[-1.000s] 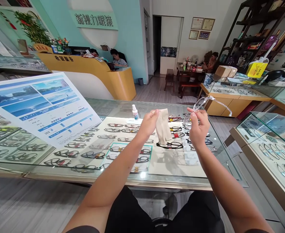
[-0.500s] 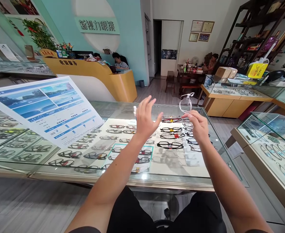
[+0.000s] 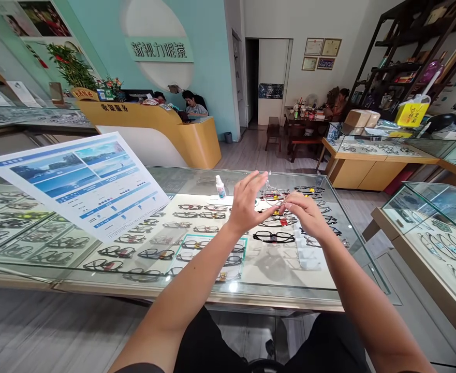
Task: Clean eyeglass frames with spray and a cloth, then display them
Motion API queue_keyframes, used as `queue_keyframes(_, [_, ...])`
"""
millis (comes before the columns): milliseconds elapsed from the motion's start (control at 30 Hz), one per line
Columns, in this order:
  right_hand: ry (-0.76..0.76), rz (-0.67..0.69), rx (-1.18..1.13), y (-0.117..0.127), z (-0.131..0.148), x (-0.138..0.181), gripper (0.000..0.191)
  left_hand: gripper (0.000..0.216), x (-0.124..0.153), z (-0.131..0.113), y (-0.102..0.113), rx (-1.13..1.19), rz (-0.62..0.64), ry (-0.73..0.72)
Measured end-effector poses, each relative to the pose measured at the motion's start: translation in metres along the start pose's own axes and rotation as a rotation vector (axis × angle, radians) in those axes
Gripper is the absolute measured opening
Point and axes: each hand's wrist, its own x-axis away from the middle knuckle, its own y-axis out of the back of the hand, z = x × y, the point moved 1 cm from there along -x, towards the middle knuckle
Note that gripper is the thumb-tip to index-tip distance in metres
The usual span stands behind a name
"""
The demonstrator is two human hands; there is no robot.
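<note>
Both hands are together over the glass display counter [image 3: 285, 282]. A pair of clear-framed eyeglasses [image 3: 273, 194] is held up between them. My right hand [image 3: 306, 215] pinches its near side with thumb and fingers. At the other side, my left hand [image 3: 247, 203] has its fingertips on the upper edge and its thumb along the bottom. Part of the frame is hidden by the fingers. Below the glass lie rows of eyeglasses, among them a black pair [image 3: 273, 237]. A small white bottle [image 3: 220, 187] stands on the counter, left of my left hand.
A printed sheet [image 3: 96, 207] stands tilted on the counter at left. Other glass cases [image 3: 437, 228] are at right. Beyond are a yellow reception desk [image 3: 142, 116] with people behind it, a wooden bench [image 3: 273, 129], and a table where someone sits.
My right hand has brought the clear eyeglasses left and down to my left hand. My left hand has moved slightly right and down, closing from spread fingers onto the frame.
</note>
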Motion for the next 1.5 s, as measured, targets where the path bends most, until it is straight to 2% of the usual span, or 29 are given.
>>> queue_keyframes(167, [-0.005,0.028,-0.001,0.007,0.003,0.001,0.039,0.082,0.001,0.001,-0.006,-0.013,0.032,0.102])
queue_keyframes(333, [0.029,-0.002,0.037,0.010,0.000,0.002,0.040,0.075,0.000,-0.004,-0.009,-0.007,-0.017,0.094])
queue_keyframes(467, [0.074,-0.115,0.204,0.008,-0.004,0.003,0.035,0.075,0.000,-0.005,-0.011,-0.009,-0.043,0.162])
queue_keyframes(600, [0.138,-0.234,0.294,0.008,-0.003,0.005,0.027,0.074,0.002,0.000,-0.011,-0.041,-0.152,0.181])
queue_keyframes(767, [0.206,-0.417,0.419,0.002,-0.004,0.007,0.053,0.074,0.004,0.005,-0.006,-0.039,-0.295,0.254])
queue_keyframes(933, [0.252,-0.527,0.485,-0.009,-0.006,0.007,0.065,0.079,0.005,0.003,-0.007,-0.031,-0.323,0.355])
queue_keyframes(1167, [0.266,-0.635,0.501,-0.010,0.004,0.010,0.053,0.077,0.002,-0.012,-0.006,0.039,-0.335,0.391])
queue_keyframes(1333, [0.242,-0.672,0.451,0.004,0.025,0.003,0.049,0.073,-0.022,-0.029,0.008,0.071,-0.332,0.371])
queue_keyframes(1500, [0.241,-0.659,0.491,0.042,0.069,-0.026,0.049,0.066,-0.084,-0.047,0.035,0.086,-0.302,0.299])
